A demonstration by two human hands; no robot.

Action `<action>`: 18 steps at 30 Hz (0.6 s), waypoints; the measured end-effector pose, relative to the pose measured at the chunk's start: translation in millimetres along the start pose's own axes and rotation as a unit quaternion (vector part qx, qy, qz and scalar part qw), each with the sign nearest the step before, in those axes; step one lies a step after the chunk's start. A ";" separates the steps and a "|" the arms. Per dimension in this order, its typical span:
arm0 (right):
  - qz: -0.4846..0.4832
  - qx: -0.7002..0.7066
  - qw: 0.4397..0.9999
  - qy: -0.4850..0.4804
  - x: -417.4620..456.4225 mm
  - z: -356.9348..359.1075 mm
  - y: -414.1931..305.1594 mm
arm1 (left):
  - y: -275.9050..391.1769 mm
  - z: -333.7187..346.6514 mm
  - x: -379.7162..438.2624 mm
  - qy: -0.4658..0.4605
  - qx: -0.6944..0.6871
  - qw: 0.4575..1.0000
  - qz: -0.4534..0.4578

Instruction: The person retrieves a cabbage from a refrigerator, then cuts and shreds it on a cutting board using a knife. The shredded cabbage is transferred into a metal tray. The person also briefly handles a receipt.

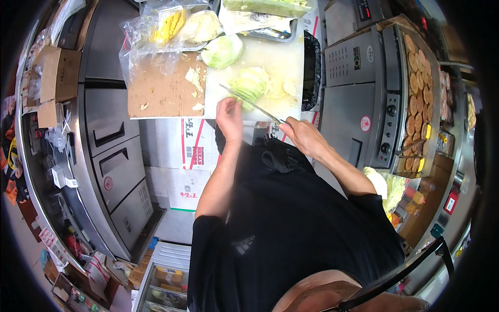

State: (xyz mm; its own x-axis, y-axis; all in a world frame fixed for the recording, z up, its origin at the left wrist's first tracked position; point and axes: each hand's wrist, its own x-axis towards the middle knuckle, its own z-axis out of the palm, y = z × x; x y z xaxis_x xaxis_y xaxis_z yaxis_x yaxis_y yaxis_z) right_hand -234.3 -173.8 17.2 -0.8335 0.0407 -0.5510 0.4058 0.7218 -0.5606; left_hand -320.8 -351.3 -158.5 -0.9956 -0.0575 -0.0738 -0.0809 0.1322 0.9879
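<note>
My right hand (299,134) is closed round the handle of a kitchen knife (255,106) at the right front of a white cutting board (286,70). The blade slants up and left across the near side of a sliced piece of cabbage (251,82). At the blade's left, by the near edge of the board, is my left hand (230,117) with its fingers bent; whether it holds anything I cannot tell. Farther back on the board sits a larger pale green cabbage piece (222,51). Loose pale leaves (289,88) lie to the right of the slices.
Left of the white board is a brown board (163,89) with cabbage scraps. Plastic bags with yellow food (170,26) and a clear tub of shredded cabbage (269,6) stand behind. A black-lined bin (312,70) is at the right, then a griddle (419,101) with round patties.
</note>
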 end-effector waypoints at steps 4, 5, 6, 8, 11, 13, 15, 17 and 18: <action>-0.013 -0.001 1.000 0.010 4.1 3.1 9.2 | 6.8 0.6 0.1 0.000 0.021 1.000 0.010; -0.020 -0.001 1.000 0.013 5.6 4.2 12.4 | 4.5 0.8 -0.6 0.001 0.023 1.000 0.014; -0.012 -0.010 1.000 0.005 6.2 3.0 11.1 | 4.4 0.4 -0.8 0.002 0.025 1.000 0.018; 0.005 -0.028 1.000 -0.011 7.3 -1.6 5.5 | 4.3 -0.3 -0.9 0.001 0.029 0.999 0.020; -0.011 -0.011 1.000 -0.019 9.0 -5.4 3.7 | 2.8 -0.5 -0.8 -0.001 0.024 1.000 0.013; -0.002 -0.009 0.999 -0.034 10.7 -8.5 0.8 | 2.0 -0.9 -0.3 -0.003 0.020 1.000 0.009; -0.001 -0.014 0.999 -0.038 17.0 -5.5 2.4 | 2.2 -0.2 -0.8 -0.007 0.015 1.000 0.004; -0.007 -0.019 0.999 -0.028 33.4 12.4 14.9 | 7.8 -1.6 -0.4 -0.020 0.040 0.999 0.010; -0.017 -0.005 1.000 -0.016 42.2 22.4 18.5 | 10.6 -3.5 -1.6 -0.027 0.054 0.998 0.014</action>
State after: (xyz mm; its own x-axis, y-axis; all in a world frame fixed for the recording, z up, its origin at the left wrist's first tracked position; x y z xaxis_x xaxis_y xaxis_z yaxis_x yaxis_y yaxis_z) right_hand -253.6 -174.2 -30.3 -0.8336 -0.0062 -0.5523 0.3741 0.7293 -0.5729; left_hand -319.9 -353.3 -147.4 -0.9983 0.0005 -0.0575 -0.0557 0.2397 0.9693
